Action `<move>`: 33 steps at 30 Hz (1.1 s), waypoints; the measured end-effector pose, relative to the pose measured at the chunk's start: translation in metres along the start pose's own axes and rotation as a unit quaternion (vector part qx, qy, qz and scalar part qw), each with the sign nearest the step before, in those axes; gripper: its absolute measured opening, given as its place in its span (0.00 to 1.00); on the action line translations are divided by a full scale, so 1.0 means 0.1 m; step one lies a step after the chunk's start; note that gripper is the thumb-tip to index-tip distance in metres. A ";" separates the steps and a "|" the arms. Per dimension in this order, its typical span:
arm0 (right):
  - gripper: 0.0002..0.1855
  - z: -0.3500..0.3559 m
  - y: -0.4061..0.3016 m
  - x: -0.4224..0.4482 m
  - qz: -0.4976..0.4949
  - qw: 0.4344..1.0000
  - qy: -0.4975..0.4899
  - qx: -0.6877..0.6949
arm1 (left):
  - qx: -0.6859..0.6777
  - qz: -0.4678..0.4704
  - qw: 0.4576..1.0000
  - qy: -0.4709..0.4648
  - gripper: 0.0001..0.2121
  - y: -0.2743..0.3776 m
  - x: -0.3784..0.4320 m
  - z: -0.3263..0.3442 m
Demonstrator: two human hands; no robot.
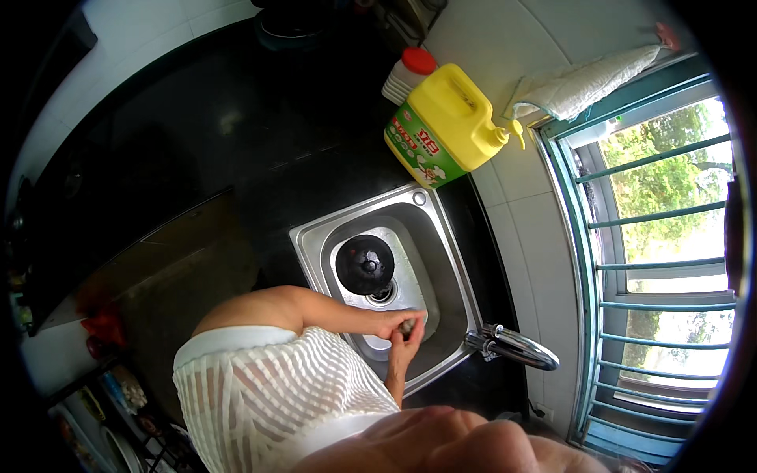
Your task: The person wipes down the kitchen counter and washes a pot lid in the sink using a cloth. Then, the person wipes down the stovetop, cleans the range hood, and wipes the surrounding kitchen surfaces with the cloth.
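Note:
Both hands meet over the near side of a stainless steel sink [459, 266]. My left hand [390, 323] reaches in from the upper left, and my right hand [410, 338] comes from below. Between their fingers they hold a small brownish-grey object [407, 326], too small and covered to identify. A dark round bowl or lid [364, 265], shiny at its middle, lies in the sink beside the drain [384, 293]. Under the left forearm, a pale rounded shape [377, 344] shows partly; what it is cannot be told.
A chrome faucet [511, 347] stands at the sink's right rim. Beyond the upper rim, a yellow detergent jug [452, 106] with a pump stands by a red-lidded container [414, 68] on the black counter [284, 142]. A cloth [582, 83] hangs near the barred window [659, 222].

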State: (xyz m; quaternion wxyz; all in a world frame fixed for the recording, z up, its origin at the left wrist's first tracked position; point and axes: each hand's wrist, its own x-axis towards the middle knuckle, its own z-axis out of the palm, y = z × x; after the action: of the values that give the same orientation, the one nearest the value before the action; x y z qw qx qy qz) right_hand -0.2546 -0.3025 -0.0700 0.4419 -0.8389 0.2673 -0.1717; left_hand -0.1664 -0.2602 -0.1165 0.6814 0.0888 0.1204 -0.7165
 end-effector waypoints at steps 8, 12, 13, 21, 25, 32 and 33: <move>0.21 -0.35 0.28 -0.04 0.246 0.896 0.112 0.352 | 0.270 0.092 0.951 0.121 0.09 0.01 0.14 -0.16; 0.25 -0.21 0.36 0.03 0.288 0.825 0.057 0.482 | 0.661 0.082 0.728 0.163 0.20 0.06 0.09 0.11; 0.22 -0.13 0.48 0.06 0.226 0.822 0.016 0.522 | 0.751 0.145 0.636 0.103 0.29 -0.06 0.28 -0.08; 0.18 -0.02 0.40 0.22 0.291 0.821 0.140 0.470 | 0.673 0.185 0.700 0.151 0.35 0.01 0.18 -0.04; 0.19 -0.08 0.31 0.24 0.218 0.915 0.054 0.335 | 0.585 -0.089 0.796 0.126 0.14 0.20 0.03 0.13; 0.39 -0.32 0.36 0.34 0.155 0.831 -0.103 0.523 | 0.145 -0.227 0.963 -0.014 0.05 0.20 0.08 0.09; 0.41 -0.34 0.38 0.34 0.104 0.772 -0.104 0.618 | 0.101 -0.182 0.978 0.011 0.05 0.12 0.00 0.38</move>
State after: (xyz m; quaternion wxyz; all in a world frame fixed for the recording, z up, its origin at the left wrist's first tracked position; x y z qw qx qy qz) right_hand -0.2567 -0.3622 -0.0814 0.9055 -0.3648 0.1417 -0.1642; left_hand -0.1525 -0.2715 -0.0810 0.5259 0.1419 0.0694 -0.8358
